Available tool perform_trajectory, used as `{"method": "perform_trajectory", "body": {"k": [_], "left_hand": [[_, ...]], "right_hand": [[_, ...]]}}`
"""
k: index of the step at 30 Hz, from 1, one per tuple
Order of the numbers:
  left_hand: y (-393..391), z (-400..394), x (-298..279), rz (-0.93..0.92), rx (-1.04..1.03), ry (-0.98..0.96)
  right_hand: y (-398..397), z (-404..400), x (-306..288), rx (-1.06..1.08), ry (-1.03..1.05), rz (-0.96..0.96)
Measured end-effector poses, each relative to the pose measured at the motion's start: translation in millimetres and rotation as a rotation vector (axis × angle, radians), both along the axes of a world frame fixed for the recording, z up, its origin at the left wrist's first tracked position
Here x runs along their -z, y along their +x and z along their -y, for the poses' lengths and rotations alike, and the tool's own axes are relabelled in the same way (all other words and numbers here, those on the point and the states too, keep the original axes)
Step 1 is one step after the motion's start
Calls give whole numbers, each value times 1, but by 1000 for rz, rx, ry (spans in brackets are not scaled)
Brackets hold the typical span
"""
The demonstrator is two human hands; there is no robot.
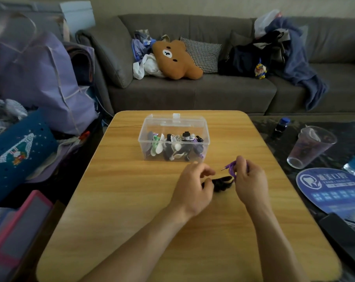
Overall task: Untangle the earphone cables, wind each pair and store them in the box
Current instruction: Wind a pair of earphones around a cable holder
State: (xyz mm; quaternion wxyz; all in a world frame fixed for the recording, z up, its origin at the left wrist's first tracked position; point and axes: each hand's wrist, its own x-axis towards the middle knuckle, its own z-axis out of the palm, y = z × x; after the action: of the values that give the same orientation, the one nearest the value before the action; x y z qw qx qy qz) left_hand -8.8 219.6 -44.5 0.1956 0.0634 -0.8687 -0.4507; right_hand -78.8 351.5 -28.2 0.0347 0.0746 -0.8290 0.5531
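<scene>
Both bare forearms reach in from the near edge of the wooden table (132, 200), the hands close together just in front of the clear plastic box (205, 127). The left hand (193, 190) is curled palm-down, its fingertips pinching one end of a dark bundle of earphone cable (222, 183) that lies between the two hands. The right hand (251, 184) is raised a little, fingers closed around a purple earphone cable (230, 166) whose metal plug pokes out toward the left. The dark bundle sits low between the hands; whether it rests on the table I cannot tell. The box stands open just beyond the hands, holding a row of wound earphones in white, black, green and purple. To the right, on a dark surface, stand a clear plastic cup (311, 147) and a blue round fan (331, 190). Behind the table runs a grey sofa (193, 92) carrying a brown bear cushion (176, 60), a checked pillow (203, 52) and heaped clothes.
</scene>
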Motion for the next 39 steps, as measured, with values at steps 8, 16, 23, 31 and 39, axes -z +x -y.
{"method": "perform_trajectory", "body": {"k": [8,16,23,31,39], "left_hand": [[-6,-3,9,72,176,-342],[50,62,5,102,75,-562],[74,84,15,69,-90,-642],[66,71,30,92,-47,-527],[73,76,-5,87,-96,389]], "right_hand": [[1,3,3,-67,-16,5],[4,13,9,-120,51,94],[26,37,20,-293,547,-14],[38,49,26,-366,578,-105],[54,58,8,-535,-452,343]]}}
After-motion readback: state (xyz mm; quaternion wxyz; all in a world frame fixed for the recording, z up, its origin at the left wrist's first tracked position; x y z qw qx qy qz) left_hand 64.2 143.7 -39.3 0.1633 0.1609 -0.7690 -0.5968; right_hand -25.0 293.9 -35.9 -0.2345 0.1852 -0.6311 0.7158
